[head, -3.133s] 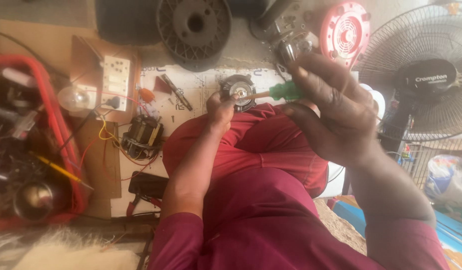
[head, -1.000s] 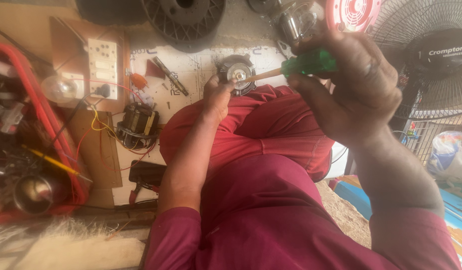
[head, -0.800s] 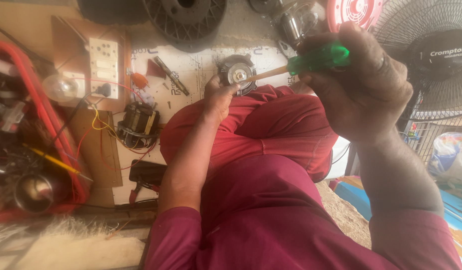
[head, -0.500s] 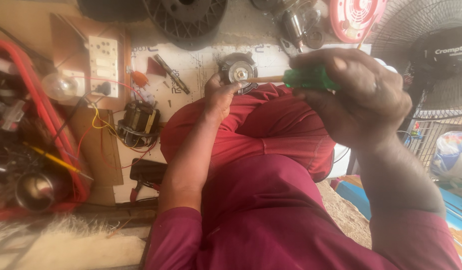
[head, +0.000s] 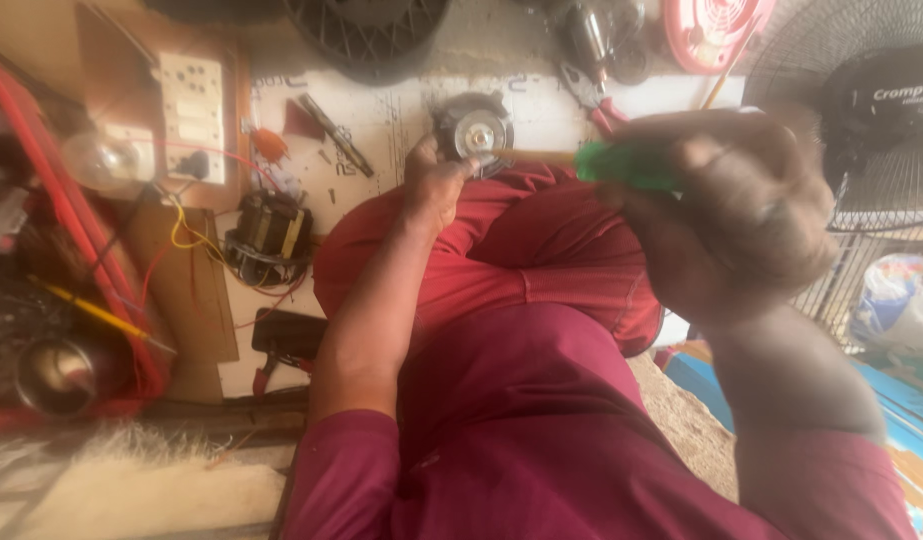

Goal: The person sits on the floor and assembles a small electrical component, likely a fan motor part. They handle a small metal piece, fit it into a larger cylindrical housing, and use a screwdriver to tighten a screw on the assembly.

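Note:
My left hand (head: 436, 185) grips a small round motor part (head: 473, 130) with a silver hub, held just past my red-clothed knees. My right hand (head: 726, 210), blurred and close to the camera, is closed around the green handle of a screwdriver (head: 621, 165). Its shaft runs left and its tip meets the hub of the motor part.
A white board (head: 381, 110) on the floor carries a wound coil motor (head: 269, 235), a switch panel (head: 191, 110), a bulb (head: 101, 160) and loose tools. A red crate (head: 91, 280) of parts stands at left. Fan guards (head: 871, 130) and pliers (head: 599, 100) lie at right.
My right hand has dropped lower and closer to the camera with the screwdriver still on the motor part. The view has shifted slightly; my left hand keeps its hold.

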